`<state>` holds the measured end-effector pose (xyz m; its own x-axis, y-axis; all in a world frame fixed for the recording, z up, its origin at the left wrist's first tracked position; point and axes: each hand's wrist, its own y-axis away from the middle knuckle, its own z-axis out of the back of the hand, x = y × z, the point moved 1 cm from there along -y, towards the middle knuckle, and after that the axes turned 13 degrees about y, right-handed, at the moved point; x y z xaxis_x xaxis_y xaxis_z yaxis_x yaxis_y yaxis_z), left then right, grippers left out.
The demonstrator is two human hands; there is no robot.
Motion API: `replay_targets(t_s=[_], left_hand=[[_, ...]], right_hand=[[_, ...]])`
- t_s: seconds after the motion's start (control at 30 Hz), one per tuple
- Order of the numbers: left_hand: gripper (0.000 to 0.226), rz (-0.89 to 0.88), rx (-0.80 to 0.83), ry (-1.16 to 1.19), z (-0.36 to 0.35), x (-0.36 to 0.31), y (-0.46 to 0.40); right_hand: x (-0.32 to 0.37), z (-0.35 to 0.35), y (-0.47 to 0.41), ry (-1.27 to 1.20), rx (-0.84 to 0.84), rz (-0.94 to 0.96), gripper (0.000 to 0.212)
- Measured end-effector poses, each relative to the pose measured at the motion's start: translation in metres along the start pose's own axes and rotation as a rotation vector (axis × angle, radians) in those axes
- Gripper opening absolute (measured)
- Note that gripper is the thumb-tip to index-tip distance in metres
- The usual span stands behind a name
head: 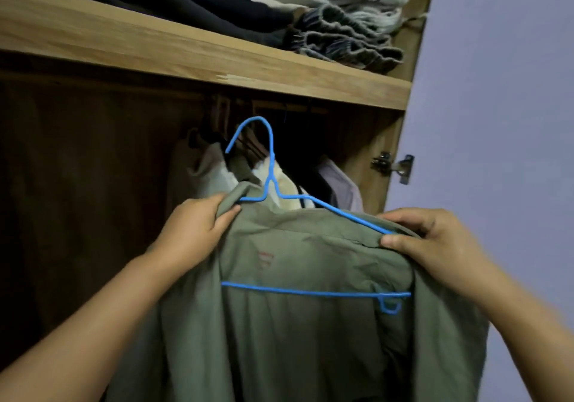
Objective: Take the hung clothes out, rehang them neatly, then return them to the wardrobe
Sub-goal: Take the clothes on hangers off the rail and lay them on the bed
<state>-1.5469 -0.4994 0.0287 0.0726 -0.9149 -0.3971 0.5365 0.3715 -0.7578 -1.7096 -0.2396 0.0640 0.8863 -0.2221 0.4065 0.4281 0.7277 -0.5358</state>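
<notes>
Shirt (310, 277) is out in front of the wardrobe (217, 69), draped on the blue hanger (270, 159). Left hand (195, 230) pinches one shoulder, right hand (435, 240) grips the other. Looks mid-rehang to me; the hook isn't on any rail yet, and other clothes (217, 165) hang behind.

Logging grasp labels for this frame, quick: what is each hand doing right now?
Left hand: grips the olive shirt at its left shoulder.
Right hand: pinches the shirt's right shoulder over the blue hanger.
</notes>
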Motion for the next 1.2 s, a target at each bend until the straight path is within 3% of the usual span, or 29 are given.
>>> replay_targets(t_s=[0.07, 0.17, 0.3, 0.4, 0.5, 0.63, 0.7, 0.77, 0.83, 0.87, 0.93, 1.0, 1.2], left_hand=[[0.032, 0.011, -0.048, 0.007, -0.014, -0.027, 0.017], [0.047, -0.003, -0.057, 0.021, -0.036, -0.070, 0.041], [0.043, -0.029, -0.032, 0.068, -0.072, -0.119, 0.065], [0.032, -0.019, -0.023, 0.143, -0.098, -0.149, 0.070], [0.022, -0.019, -0.011, 0.295, -0.116, -0.173, 0.068], [0.043, -0.101, 0.052, 0.505, -0.133, -0.200, 0.073], [0.039, -0.161, 0.104, 0.586, -0.137, -0.215, 0.078], [0.030, -0.199, 0.158, 0.677, -0.142, -0.229, 0.084], [0.028, -0.233, 0.198, 0.742, -0.146, -0.244, 0.090], [0.028, -0.248, 0.218, 0.765, -0.148, -0.252, 0.094], [0.030, -0.286, 0.268, 0.811, -0.152, -0.272, 0.103], [0.033, -0.342, 0.333, 0.871, -0.153, -0.297, 0.113], [0.033, -0.553, 0.426, 0.972, -0.146, -0.382, 0.152]], right_hand=[[-0.010, 0.015, 0.018, 0.017, -0.010, -0.093, 0.020], [-0.023, 0.034, 0.048, 0.143, -0.098, -0.185, 0.023], [-0.029, 0.059, 0.088, 0.563, -0.352, -0.336, 0.017], [-0.028, 0.073, 0.117, 0.721, -0.405, -0.442, 0.019], [-0.027, 0.089, 0.148, 0.591, -0.435, -0.503, 0.019], [-0.024, 0.120, 0.194, 0.104, -0.446, -0.666, 0.028], [-0.021, 0.133, 0.220, 0.272, -0.431, -0.679, 0.027], [-0.019, 0.143, 0.250, 0.617, -0.377, -0.721, 0.039], [-0.012, 0.153, 0.280, 0.974, -0.299, -0.772, 0.033], [-0.006, 0.158, 0.295, 1.038, -0.255, -0.817, 0.025], [0.011, 0.166, 0.324, 0.956, -0.221, -0.877, 0.012], [0.028, 0.173, 0.354, 0.899, -0.244, -0.926, 0.020], [0.080, 0.190, 0.428, 1.125, -0.282, -1.011, 0.037]])
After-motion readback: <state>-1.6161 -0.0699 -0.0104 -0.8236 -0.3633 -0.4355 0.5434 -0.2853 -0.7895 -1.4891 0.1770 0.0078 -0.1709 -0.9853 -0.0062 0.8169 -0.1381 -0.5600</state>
